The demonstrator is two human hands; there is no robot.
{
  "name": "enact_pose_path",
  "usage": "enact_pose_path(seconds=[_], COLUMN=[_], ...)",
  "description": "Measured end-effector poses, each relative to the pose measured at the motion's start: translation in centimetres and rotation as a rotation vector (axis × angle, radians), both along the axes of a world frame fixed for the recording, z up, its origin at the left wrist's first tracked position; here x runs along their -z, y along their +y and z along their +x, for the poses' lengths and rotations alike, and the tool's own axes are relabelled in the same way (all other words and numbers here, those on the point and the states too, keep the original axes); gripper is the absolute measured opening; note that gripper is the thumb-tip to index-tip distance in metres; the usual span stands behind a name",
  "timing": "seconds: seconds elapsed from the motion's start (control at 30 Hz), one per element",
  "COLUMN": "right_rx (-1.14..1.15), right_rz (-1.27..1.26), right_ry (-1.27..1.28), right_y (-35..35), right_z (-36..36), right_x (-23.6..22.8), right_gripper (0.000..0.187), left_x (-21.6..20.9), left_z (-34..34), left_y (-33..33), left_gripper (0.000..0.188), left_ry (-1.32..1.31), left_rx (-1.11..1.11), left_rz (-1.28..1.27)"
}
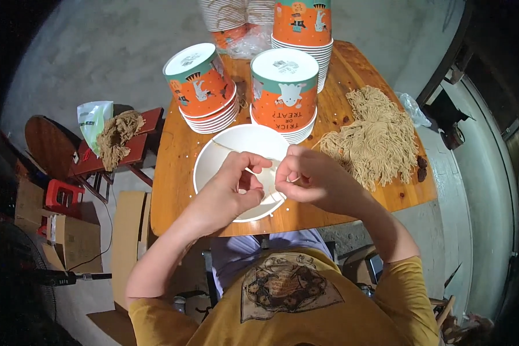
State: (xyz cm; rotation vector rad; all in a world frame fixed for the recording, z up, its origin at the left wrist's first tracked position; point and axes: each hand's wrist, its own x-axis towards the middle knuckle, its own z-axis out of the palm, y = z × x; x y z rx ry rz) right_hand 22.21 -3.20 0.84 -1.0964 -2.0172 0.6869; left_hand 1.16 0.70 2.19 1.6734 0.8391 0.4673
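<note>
A wide white bucket (218, 154) stands on the table close to me, its open mouth turned up and both my hands over it. A thin tan cord (220, 143) crosses the bucket's rim and runs behind my left hand. My left hand (232, 183) has its index finger raised and curved, while thumb and middle finger meet near the cord. Close beside it, my right hand (312, 177) pinches the cord between thumb and curled fingers. Part of the cord between the hands is too fine to follow. At the right lies a big bundle of tan cords (380, 141).
Upside-down stacks of orange paper buckets stand behind the bowl-like bucket: one left (205, 86), one centre (284, 86), one far back (303, 26). The wooden table (352, 209) has dark lumps at its right edge. Left, a red bench (134, 138) bears more cord; cardboard boxes (78, 242) sit below.
</note>
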Motion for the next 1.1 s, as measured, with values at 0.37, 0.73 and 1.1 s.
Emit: enact_pose_path(seconds=[0.37, 0.73, 1.1], right_rx=[0.006, -0.011, 0.029], right_rz=[0.049, 0.041, 0.006], right_ry=[0.019, 0.054, 0.035], right_y=[-0.2, -0.3, -0.7], right_z=[0.0, 0.0, 0.2], right_x=[0.7, 0.7, 0.5], right_gripper=[0.01, 0.01, 0.008], left_x=[-0.3, 0.7, 0.7], left_z=[0.7, 0.5, 0.8], left_y=[-1.4, -1.0, -0.5], left_gripper=[0.018, 0.01, 0.008], left_ry=[0.224, 0.12, 0.031], left_rx=[-0.008, -0.046, -0.061], left_rz=[0.187, 0.126, -0.035])
